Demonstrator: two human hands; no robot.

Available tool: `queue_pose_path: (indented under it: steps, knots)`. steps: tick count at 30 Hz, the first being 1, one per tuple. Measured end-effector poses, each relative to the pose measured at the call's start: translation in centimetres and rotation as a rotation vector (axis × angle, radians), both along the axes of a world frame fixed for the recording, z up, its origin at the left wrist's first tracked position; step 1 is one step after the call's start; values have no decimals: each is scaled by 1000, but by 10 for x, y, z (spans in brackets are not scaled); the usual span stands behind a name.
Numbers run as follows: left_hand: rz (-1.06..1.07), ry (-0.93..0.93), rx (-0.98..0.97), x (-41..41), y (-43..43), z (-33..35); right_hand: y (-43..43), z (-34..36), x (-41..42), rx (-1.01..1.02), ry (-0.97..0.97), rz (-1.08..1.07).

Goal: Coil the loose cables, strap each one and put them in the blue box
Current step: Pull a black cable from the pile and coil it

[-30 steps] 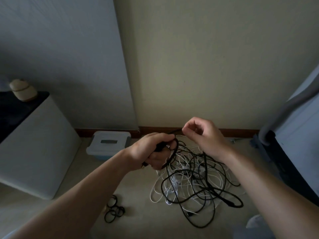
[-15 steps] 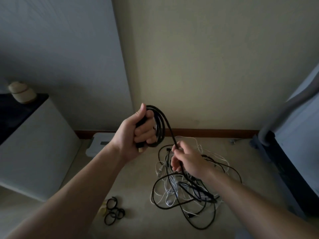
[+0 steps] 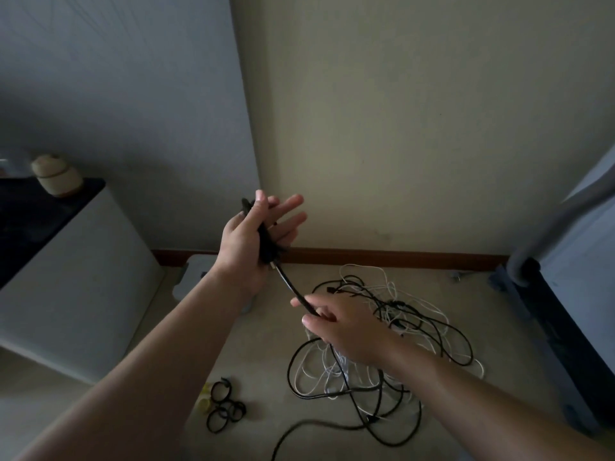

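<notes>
Between left hand (image 3: pixel 247 249) and right hand (image 3: pixel 347 331), cable (image 3: pixel 293 288) slants down-right.

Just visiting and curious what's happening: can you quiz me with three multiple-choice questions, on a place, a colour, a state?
1. Where do the black straps lie? A in the box; B on the floor; C on the cabinet.
2. Cable colours in the pile? A red, blue; B all yellow; C black, white.
3. The right hand is: A pinching a black cable; B empty; C holding a strap.
B, they lie on floor beside the pile; C, only black and white strands show; A, it pinches the cable leading down from the left hand.
</notes>
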State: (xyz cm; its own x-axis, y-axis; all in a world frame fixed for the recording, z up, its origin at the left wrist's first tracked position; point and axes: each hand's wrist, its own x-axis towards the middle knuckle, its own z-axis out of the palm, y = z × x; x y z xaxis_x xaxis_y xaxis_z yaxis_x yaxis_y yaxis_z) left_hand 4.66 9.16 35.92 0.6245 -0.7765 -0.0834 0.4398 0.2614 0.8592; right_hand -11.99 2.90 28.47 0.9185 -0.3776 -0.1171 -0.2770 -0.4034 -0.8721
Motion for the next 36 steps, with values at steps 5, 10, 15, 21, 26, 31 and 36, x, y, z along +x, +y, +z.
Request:
queue_pose_path:
  steps: [5,10,15,21,26,31,36]
  knots:
    - [91,-178,90,2,-1,-9,1,7,-1,230,-134,-78]
    - [-12,-467,205,-6,-9,-30,-12,27,-1,124,-232,-182]
    - [-75,-831,361,-11,-9,-52,-27,35,0,-200,-215,-392]
    - [-158,-1034,599,-16,-9,-54,-36,48,-8,-221,-242,-141]
    - [-530,-705,468,-29,-4,-44,-53,61,-20,-538,-259,-188]
    - [-780,-533,386,-34,0,-32,-76,59,-31,-473,-148,-285]
    - [-884,-332,364,-35,1,-25,-89,45,-31,-87,-291,-243]
